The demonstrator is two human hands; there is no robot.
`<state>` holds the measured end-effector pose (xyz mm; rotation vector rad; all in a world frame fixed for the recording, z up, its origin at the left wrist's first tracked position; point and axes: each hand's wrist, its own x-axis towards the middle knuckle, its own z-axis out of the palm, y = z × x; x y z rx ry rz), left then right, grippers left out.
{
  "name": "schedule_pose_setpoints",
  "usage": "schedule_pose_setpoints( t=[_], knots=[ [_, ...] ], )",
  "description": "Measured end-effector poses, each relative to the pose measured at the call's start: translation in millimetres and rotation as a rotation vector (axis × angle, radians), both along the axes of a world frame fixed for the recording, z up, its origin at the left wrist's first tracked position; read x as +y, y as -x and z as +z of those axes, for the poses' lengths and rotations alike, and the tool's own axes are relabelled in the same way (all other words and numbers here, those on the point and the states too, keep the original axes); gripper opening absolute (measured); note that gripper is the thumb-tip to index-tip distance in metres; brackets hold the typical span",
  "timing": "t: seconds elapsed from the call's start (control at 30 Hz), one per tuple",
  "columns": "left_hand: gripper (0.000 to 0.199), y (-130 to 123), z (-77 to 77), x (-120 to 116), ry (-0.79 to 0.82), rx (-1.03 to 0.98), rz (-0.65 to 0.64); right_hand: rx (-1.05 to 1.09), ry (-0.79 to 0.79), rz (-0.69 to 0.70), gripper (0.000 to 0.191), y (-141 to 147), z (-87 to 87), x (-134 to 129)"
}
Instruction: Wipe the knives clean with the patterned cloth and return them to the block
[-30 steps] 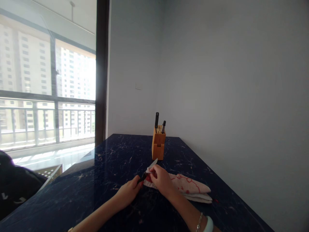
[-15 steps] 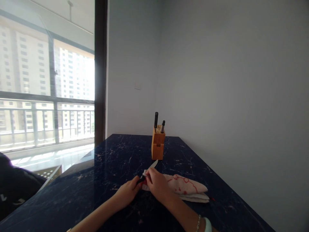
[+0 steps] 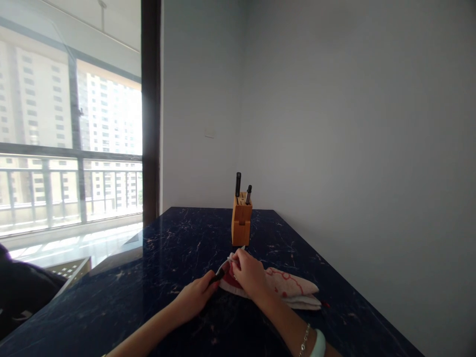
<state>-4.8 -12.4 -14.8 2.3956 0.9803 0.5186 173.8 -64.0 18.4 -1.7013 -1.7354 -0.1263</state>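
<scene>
My left hand is closed around the black handle of a knife, whose blade points away and to the right. My right hand pinches a fold of a white and red towel around the blade near its tip. Most of the blade is hidden by the cloth and fingers; only the end shows past them. The rest of the towel lies folded on the table to the right, partly behind my right wrist.
A wooden knife block with two dark-handled tools in it stands just beyond my hands. Everything rests on a dark blue marbled table. Walls rise behind and to the right; a dark object sits at the far left, below the window.
My right hand has slid the towel along the blade, away from the handle toward the tip. My left hand keeps its hold on the handle. The view has shifted slightly.
</scene>
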Motion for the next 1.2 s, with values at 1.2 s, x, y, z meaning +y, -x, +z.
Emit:
schedule_pose_setpoints(
  t=[1.2],
  knots=[
    [0.02, -7, -1.9, -1, 0.028, -0.033, 0.103, 0.101, -0.004, -0.227, 0.002, -34, 4.9, 12]
  ],
)
